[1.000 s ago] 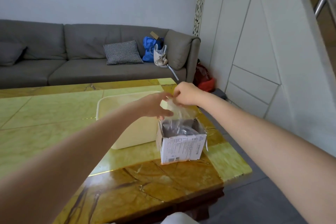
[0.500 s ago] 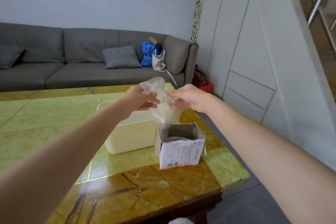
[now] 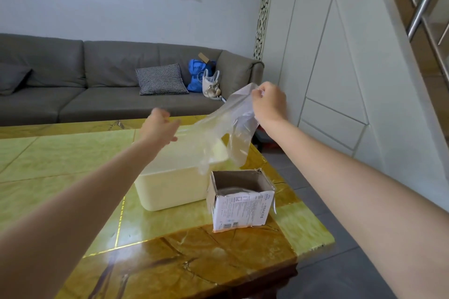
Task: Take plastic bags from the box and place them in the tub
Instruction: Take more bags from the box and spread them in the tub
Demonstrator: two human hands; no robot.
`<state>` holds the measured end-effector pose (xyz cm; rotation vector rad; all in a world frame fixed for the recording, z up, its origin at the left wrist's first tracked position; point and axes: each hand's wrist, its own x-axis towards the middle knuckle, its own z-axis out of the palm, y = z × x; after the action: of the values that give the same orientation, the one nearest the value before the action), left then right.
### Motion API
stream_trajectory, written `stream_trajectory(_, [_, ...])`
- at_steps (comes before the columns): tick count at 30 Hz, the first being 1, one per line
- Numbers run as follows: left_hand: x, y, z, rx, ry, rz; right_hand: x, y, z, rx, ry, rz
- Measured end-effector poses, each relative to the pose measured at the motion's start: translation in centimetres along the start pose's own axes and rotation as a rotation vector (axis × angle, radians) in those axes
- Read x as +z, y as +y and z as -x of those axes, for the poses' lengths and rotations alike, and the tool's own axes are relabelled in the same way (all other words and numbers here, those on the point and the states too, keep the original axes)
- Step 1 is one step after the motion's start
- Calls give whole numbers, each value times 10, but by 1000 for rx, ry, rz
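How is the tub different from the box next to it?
The tub is plain cream, wide and rounded; the box is smaller, square-cornered card with printed writing. The tub's rim is smooth; the box's top looks torn open. Both are open on top and sit on the table.

Cream tub [image 3: 170, 189], houndstooth black-and-white cushion [image 3: 160, 79]

The tub [image 3: 170, 192] mouth is partly screened by the plastic bag [image 3: 226, 128] stretched above it between both hands. The box [image 3: 240, 199] stands just beside the tub's right wall, its top open. Bare counter [image 3: 60, 153] is left to the tub's left and in front.
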<state>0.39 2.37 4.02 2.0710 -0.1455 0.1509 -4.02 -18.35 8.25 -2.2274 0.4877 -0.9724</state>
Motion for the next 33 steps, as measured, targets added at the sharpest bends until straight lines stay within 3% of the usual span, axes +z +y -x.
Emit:
stream_trajectory(3, [15,27,19,145,-247,190,11,-22,10,-257,-197,49])
stream_trajectory(6, [27,29,27,38,-431,322,19,-49,27,-525,-414,-5])
stream_trajectory(8, [26,19,23,-59,-430,462,24,-64,30,-592,-409,-57])
stream_trajectory(10, [18,5,18,-101,-412,504,26,-73,24,-547,-344,-163])
stream_trajectory(14, [-8,-20,-5,-119,-315,594,35,-67,5,-205,-227,-380])
stream_trajectory(19, [-39,-37,-33,-101,-340,692,72,-30,2,27,-150,-297])
stream_trajectory(21, [-43,-46,-44,-132,-255,533,91,-15,7,62,-230,-189])
stream_trajectory(23, [-41,-58,-59,-134,-65,161,110,-2,14,93,-326,-93])
stream_trajectory(25, [-35,-67,-69,-36,134,-182,126,7,20,113,-396,-5])
stream_trajectory(27, [-25,-64,-68,151,150,-386,140,14,24,112,-458,100])
stream_trajectory(28, [-18,-63,-65,252,41,-496,145,16,26,107,-489,147])
stream_trajectory(30, [-1,-62,-59,342,-328,-750,151,18,32,95,-550,219])
stream_trajectory(32, [11,-59,-52,231,-655,-948,154,19,36,90,-618,274])
stream_trajectory(33, [17,-57,-50,180,-744,-1012,155,21,36,94,-652,307])
